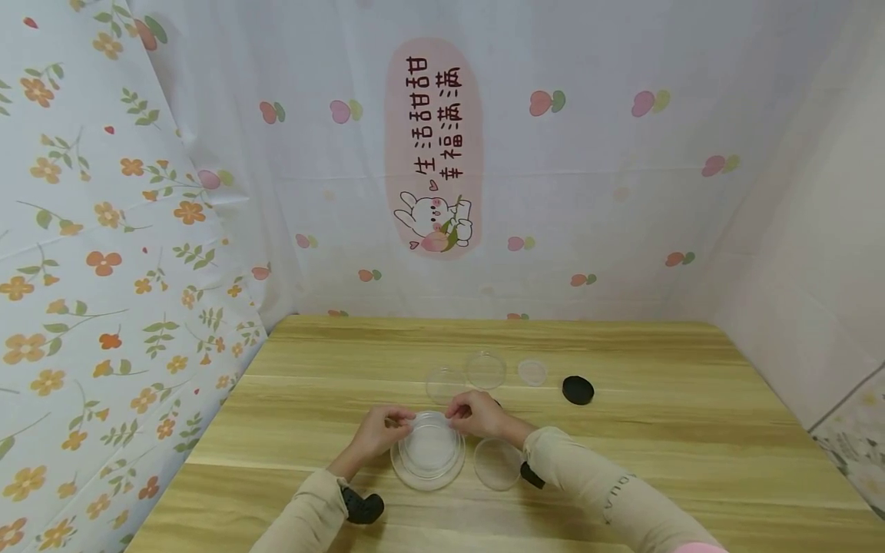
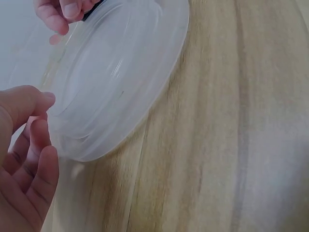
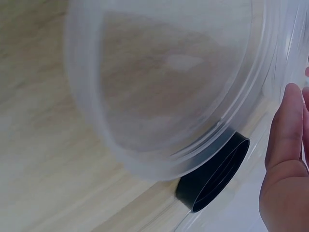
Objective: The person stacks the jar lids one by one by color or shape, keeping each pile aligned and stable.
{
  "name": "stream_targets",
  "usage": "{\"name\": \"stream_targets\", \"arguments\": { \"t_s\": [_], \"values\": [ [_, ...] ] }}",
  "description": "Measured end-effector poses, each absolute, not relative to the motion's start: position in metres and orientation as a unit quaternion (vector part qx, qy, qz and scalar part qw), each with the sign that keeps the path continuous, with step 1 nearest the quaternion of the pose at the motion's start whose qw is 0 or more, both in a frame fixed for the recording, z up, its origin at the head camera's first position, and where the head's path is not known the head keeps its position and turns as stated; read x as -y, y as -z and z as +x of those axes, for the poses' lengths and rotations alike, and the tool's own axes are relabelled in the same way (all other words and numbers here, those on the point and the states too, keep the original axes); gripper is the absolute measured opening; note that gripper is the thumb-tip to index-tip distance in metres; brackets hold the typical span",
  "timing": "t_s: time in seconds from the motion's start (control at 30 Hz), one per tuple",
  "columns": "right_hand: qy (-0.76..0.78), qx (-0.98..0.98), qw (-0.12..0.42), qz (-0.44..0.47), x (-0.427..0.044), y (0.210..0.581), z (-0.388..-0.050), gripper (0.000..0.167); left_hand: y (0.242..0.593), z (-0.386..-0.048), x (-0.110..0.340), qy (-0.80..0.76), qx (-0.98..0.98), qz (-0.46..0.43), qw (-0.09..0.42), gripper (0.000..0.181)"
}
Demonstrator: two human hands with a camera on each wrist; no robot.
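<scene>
A stack of clear round plastic lids [image 1: 429,480] lies on the table in front of the person, larger ones under smaller ones. My left hand [image 1: 386,432] pinches the far left rim of the upper clear lid [image 1: 432,445]. Across from it, my right hand [image 1: 475,415] holds the same lid's far right rim. The left wrist view shows the left hand [image 2: 26,154] with its fingertips at the stack's edge. In the right wrist view the right hand [image 3: 287,145] is partly cut off, and its grip is hard to see.
A separate clear lid [image 1: 498,465] lies right of the stack, near a black ring-shaped lid [image 3: 215,174]. Farther back are two clear lids, one here [image 1: 487,370], a smaller clear lid [image 1: 532,372] and a black lid [image 1: 578,390]. Patterned cloth [image 1: 588,192] hangs behind the table.
</scene>
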State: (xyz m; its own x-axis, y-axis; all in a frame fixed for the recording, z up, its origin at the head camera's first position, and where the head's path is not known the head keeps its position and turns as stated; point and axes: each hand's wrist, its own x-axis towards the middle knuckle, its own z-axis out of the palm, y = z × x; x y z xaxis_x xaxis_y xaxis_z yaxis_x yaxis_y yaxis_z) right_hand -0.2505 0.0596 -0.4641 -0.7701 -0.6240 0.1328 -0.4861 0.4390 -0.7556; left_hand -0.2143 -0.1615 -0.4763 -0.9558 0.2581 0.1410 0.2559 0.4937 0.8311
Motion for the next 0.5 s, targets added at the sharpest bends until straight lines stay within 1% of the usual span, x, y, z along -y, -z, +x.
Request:
{"name": "stream_targets", "arguments": {
  "t_s": [0.17,0.27,0.5],
  "values": [
    [0.419,-0.838,0.066,-0.343,-0.069,0.465,-0.248,0.004,0.477,-0.213,0.162,-0.484,-0.863,0.143,0.008,0.015],
    [0.424,-0.841,0.065,-0.332,-0.074,0.464,-0.246,0.004,0.477,-0.213,0.16,-0.487,-0.862,0.138,0.009,0.015],
    [0.45,-0.842,0.063,-0.291,-0.081,0.461,-0.245,0.006,0.47,-0.215,0.151,-0.486,-0.862,0.146,-0.018,0.013]
  ]
}}
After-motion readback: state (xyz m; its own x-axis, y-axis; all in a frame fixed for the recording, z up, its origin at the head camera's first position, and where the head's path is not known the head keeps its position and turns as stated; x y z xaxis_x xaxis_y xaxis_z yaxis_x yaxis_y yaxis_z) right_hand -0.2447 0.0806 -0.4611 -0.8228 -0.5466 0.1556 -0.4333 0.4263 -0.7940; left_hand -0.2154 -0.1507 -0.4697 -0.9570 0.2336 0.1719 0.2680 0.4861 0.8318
